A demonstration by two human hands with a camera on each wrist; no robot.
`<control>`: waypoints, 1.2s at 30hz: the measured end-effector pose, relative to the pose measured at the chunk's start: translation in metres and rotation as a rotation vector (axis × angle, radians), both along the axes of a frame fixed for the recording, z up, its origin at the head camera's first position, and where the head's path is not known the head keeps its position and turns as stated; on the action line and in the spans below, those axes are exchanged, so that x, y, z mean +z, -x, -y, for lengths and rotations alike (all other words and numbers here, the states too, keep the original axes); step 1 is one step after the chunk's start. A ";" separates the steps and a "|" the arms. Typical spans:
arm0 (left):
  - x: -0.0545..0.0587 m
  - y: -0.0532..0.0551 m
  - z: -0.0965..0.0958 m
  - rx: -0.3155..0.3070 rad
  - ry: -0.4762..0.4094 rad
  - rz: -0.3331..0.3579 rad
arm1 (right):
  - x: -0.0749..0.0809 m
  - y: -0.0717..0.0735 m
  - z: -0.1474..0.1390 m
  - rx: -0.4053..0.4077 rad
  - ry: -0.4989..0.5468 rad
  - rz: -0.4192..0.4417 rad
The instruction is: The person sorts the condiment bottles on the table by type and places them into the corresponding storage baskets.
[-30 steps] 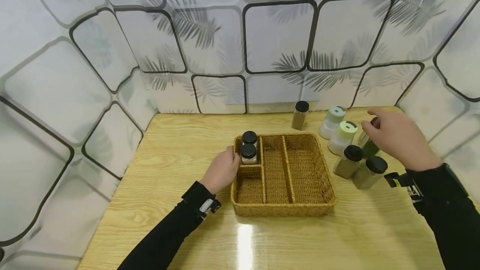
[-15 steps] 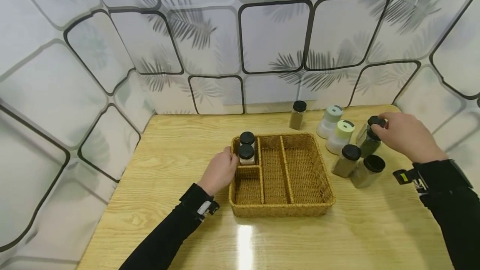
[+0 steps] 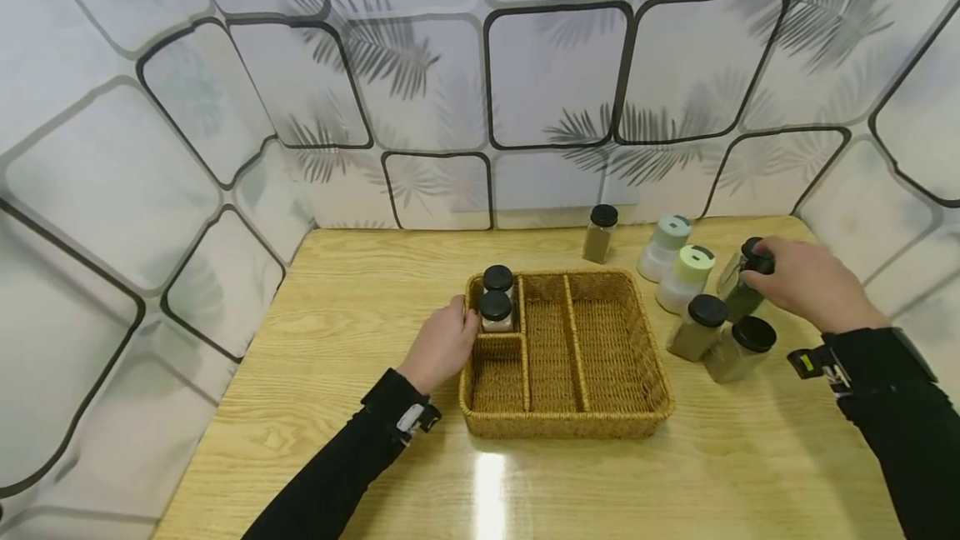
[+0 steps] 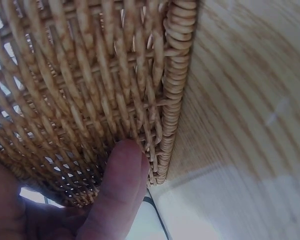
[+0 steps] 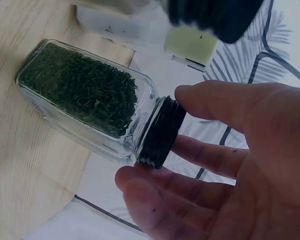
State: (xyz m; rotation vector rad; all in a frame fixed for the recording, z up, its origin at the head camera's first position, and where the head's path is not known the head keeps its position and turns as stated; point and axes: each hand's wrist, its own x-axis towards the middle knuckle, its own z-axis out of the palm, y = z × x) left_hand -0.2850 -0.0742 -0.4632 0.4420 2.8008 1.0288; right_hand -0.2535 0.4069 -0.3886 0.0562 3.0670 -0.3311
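My left hand [image 3: 441, 343] grips the left wall of a divided wicker basket [image 3: 570, 423]. In the left wrist view one digit presses on the basket's weave [image 4: 80, 100]. At the right, my right hand [image 3: 813, 286] pinches the black lid [image 5: 162, 132] of a square glass spice jar [image 5: 85, 90] holding dark green dried herbs. Thumb and fingers lie on opposite sides of that lid. The jar appears upright on the table in the head view, partly hidden by my fingers. Right behind it stands another black-lidded jar [image 3: 729, 275], mostly hidden.
Two black-lidded jars [image 3: 497, 307] stand in the basket's back left compartment. Right of the basket are two more spice jars [image 3: 693, 336] and two shakers [image 3: 684, 277] with pale green and yellow caps. Another spice jar [image 3: 598, 238] stands behind the basket, near the patterned wall [image 3: 555, 73].
My right hand has come down from above the jars and closed its thumb and fingers on the green herb jar's lid. My left hand has stayed on the basket.
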 end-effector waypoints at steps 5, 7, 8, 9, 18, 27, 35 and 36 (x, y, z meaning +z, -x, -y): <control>0.000 0.000 0.001 0.006 -0.004 0.001 | -0.001 0.001 0.004 0.006 0.010 -0.021; 0.000 0.000 0.001 0.008 0.001 -0.002 | -0.002 0.001 0.006 0.010 0.018 -0.029; 0.000 0.000 0.001 0.010 0.004 -0.004 | -0.002 0.001 0.006 0.010 0.020 -0.032; 0.000 0.000 0.001 0.011 0.008 -0.006 | -0.003 0.001 0.007 0.011 0.022 -0.030; 0.000 0.000 0.000 0.006 -0.002 0.014 | -0.006 0.001 0.009 0.028 0.019 -0.001; 0.000 -0.001 0.000 -0.006 -0.002 0.003 | -0.004 0.001 0.009 0.023 0.026 -0.011; 0.002 -0.001 0.000 -0.015 0.002 -0.011 | 0.009 -0.004 0.008 0.018 0.033 -0.035; 0.002 -0.001 0.000 -0.015 0.002 -0.010 | 0.011 -0.005 0.009 0.014 0.035 -0.033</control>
